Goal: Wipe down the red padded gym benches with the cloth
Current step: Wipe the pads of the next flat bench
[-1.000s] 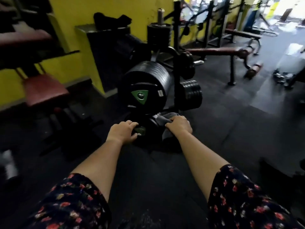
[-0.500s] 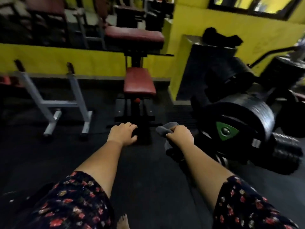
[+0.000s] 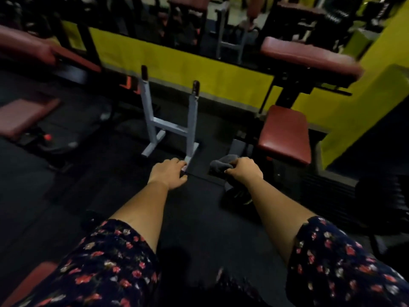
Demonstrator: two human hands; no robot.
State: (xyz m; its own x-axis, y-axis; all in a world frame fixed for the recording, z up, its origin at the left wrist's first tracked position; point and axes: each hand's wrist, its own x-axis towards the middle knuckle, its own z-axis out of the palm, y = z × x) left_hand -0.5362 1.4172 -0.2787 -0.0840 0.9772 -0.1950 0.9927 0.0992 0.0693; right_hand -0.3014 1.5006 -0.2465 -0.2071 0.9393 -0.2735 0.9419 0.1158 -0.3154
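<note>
R hand point(image 3: 243, 171) fist-grips the grey cloth point(image 3: 220, 166), bunched w/ a tail hanging below, prob. ready to wipe the red seat pad point(image 3: 285, 134) just beyond-right of it; L hand point(image 3: 169, 173) loosely curled, empty, prob. free to brace.

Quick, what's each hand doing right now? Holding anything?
Left hand: open, fingers loosely curled, holding nothing.
Right hand: closed around the grey cloth.

Grey cloth point(image 3: 221, 166) bunched, off the floor; red padded seat point(image 3: 284, 134) — bare — just beyond.
</note>
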